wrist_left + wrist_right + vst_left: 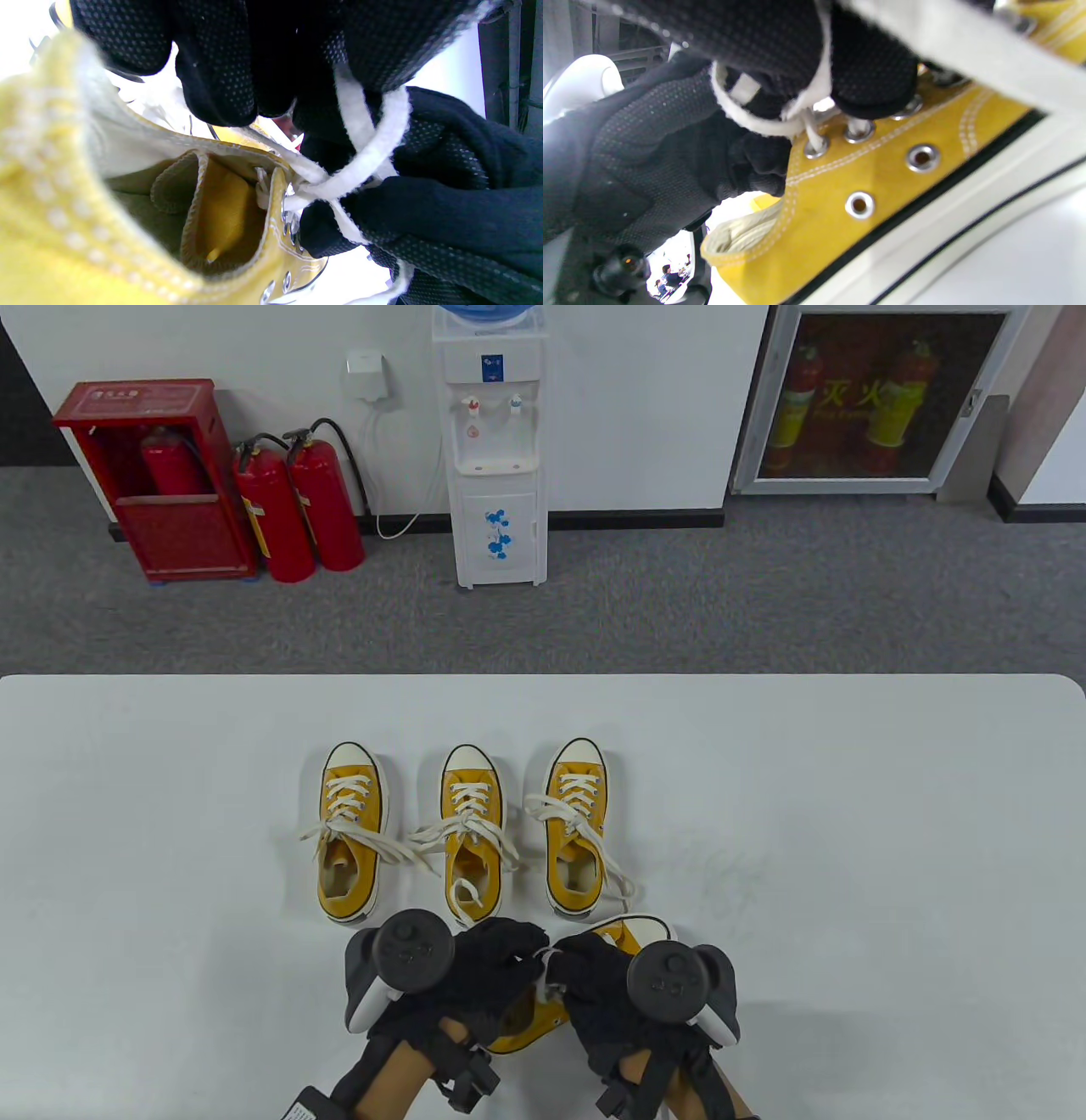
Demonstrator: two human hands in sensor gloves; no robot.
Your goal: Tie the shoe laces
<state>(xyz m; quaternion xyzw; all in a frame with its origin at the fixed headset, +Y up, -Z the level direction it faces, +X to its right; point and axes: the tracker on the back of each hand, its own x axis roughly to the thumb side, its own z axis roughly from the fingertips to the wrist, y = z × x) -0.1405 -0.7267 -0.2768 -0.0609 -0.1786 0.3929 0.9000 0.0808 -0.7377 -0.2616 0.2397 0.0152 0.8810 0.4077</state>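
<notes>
A yellow canvas shoe (624,937) lies at the table's near edge, mostly hidden under both gloved hands. My left hand (496,963) and right hand (585,980) meet over its top eyelets and each grips a white lace. In the left wrist view the shoe's opening (220,212) shows, with the white lace (373,144) looped around the black fingers (216,80). In the right wrist view the lace (763,123) runs from the top eyelet (815,148) up around my right fingers (874,84).
Three more yellow shoes stand in a row farther back: left (349,831), middle (471,831), right (577,827), all with loose white laces spread on the white table (848,831). Beyond the table's far edge are grey carpet, fire extinguishers and a water dispenser.
</notes>
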